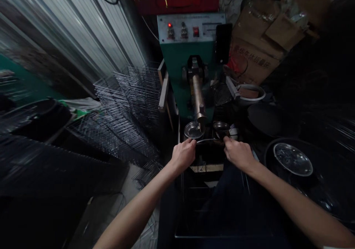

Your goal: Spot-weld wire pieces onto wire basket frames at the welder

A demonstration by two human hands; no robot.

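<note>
Between my two hands runs a thin curved metal wire piece, just in front of the machine. My left hand is closed on its left end, and my right hand is closed at its right end. Above the wire, the machine's brass-coloured arm points down towards a small round metal dish. A second small dish sits to the right of the first. Whether the wire belongs to a larger frame is too dark to tell.
The green machine stands ahead, a phone on its right side. Stacked wire racks stand at the left. Cardboard boxes, a white bowl and a shiny metal dish are at the right.
</note>
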